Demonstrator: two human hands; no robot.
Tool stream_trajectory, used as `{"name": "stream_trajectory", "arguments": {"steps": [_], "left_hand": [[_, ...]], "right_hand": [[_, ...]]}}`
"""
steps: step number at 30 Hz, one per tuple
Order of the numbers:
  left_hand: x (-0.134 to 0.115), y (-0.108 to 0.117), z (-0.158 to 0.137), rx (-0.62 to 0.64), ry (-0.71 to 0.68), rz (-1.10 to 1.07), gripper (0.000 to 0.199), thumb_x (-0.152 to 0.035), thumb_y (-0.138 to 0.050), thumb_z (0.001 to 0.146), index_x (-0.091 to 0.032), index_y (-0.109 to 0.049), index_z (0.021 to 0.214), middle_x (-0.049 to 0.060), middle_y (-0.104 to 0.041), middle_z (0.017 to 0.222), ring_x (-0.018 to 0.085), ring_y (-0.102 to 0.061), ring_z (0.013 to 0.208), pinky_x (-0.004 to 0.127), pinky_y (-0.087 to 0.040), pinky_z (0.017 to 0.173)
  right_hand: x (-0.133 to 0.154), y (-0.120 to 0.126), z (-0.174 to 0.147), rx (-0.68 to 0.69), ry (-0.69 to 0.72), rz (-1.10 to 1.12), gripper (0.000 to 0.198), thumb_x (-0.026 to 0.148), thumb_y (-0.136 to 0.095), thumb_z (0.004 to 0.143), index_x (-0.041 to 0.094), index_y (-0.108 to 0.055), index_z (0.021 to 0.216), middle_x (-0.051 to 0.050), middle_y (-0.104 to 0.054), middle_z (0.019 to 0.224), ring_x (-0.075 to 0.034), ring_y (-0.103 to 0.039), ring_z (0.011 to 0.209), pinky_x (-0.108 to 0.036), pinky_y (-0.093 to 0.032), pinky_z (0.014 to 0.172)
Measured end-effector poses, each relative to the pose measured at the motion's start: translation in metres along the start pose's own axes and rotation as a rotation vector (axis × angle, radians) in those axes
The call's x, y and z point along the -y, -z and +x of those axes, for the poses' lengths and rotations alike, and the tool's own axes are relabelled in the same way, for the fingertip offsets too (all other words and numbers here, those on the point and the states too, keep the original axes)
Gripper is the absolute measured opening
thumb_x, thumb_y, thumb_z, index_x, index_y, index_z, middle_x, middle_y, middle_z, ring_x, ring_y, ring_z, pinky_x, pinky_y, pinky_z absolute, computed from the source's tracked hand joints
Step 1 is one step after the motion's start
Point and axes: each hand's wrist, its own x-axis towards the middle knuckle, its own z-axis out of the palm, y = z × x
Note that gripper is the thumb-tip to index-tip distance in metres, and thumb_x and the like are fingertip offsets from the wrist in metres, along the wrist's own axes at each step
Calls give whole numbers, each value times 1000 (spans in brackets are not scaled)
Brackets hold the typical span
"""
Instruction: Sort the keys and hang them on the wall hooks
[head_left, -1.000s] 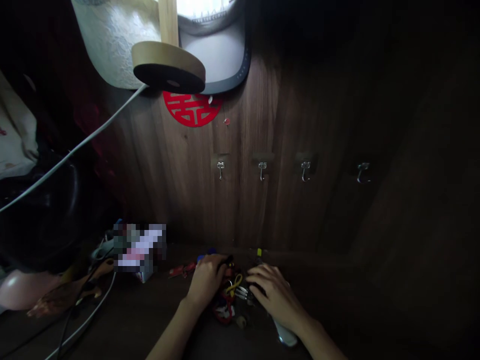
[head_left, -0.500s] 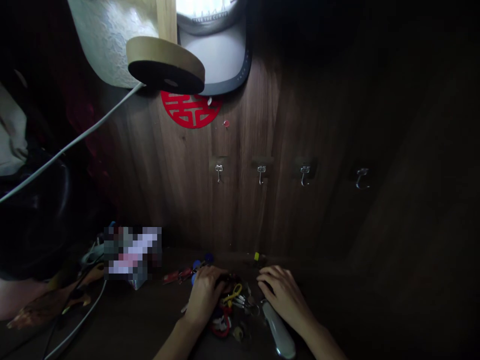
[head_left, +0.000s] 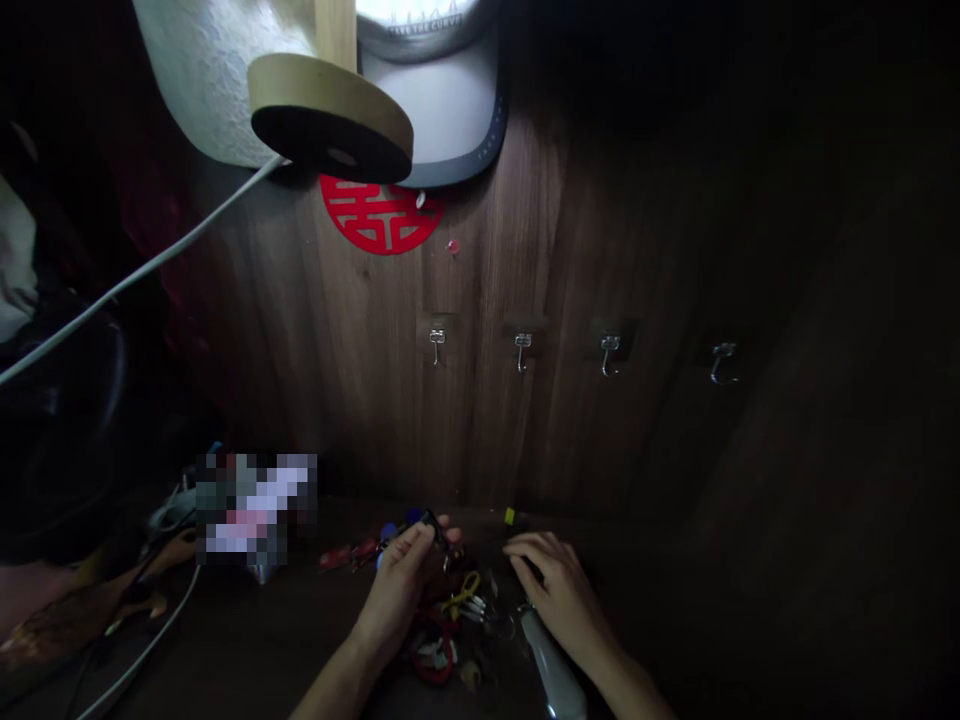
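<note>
My left hand (head_left: 405, 565) is lifted a little above the dark tabletop, thumb and fingers pinching a small black item (head_left: 431, 522). Shiny bits hang just below it; its exact kind is too dim to tell. Beneath and beside this hand lies a pile with keys (head_left: 474, 606), a yellow loop (head_left: 466, 590) and a red ring (head_left: 448, 655). Blue round tags and red pieces (head_left: 349, 554) lie to its left. My right hand (head_left: 553, 585) rests on the tabletop right of the pile, fingers loosely bent and holding nothing. Next to it is a long grey-handled object (head_left: 553, 665).
Metal hooks (head_left: 523, 350) are fixed in a row on the wooden back panel (head_left: 487, 430). Above hang caps (head_left: 442, 110), a round lamp (head_left: 330, 110) with a white cable, and a red paper cutout (head_left: 386, 220). A blurred-out box (head_left: 259, 515) stands at left. A small yellow-green piece (head_left: 510, 516) lies near the panel.
My left hand has turned and lifted from the pile, now with the small black item between thumb and fingers. The right hand has barely moved.
</note>
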Motion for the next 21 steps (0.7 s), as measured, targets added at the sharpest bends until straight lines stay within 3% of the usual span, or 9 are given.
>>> {"name": "stream_trajectory", "arguments": {"steps": [5, 11, 15, 18, 21], "left_hand": [[2, -5, -3, 89, -27, 121, 38, -46, -67, 71, -15, -66, 93, 7, -72, 92, 21, -65, 87, 31, -48, 80], [2, -15, -11, 208, -206, 478, 31, -46, -60, 77, -17, -71, 78, 9, -60, 121, 28, -46, 121, 40, -32, 104], [6, -13, -10, 245, -291, 614, 34, -46, -53, 81, -18, -71, 88, 10, -58, 125, 27, -46, 121, 41, -33, 104], [8, -4, -6, 170, -403, 712, 33, -43, -48, 85, -22, -66, 103, 8, -62, 117, 23, -53, 113, 38, -39, 100], [10, 7, -1, 116, -524, 916, 26, -36, -45, 88, -24, -65, 99, 6, -66, 104, 20, -58, 102, 33, -45, 92]], "right_hand": [[28, -3, -2, -41, 20, 158, 18, 25, -44, 89, 27, -62, 90, -1, -67, 90, -18, -59, 89, -33, -41, 81], [43, -18, -6, -63, 20, 262, 11, 29, -51, 85, 24, -60, 81, -2, -65, 85, -18, -60, 83, -30, -44, 76], [40, -24, -6, -86, 22, 352, 16, 30, -49, 86, 22, -57, 74, -2, -64, 77, -17, -60, 78, -26, -45, 73], [37, -19, -5, -114, -12, 381, 19, 33, -48, 86, 21, -57, 72, -1, -62, 73, -15, -59, 72, -22, -45, 67], [34, -6, 1, -190, -61, 364, 25, 36, -47, 86, 20, -56, 69, 1, -58, 66, -12, -56, 62, -19, -43, 59]]}}
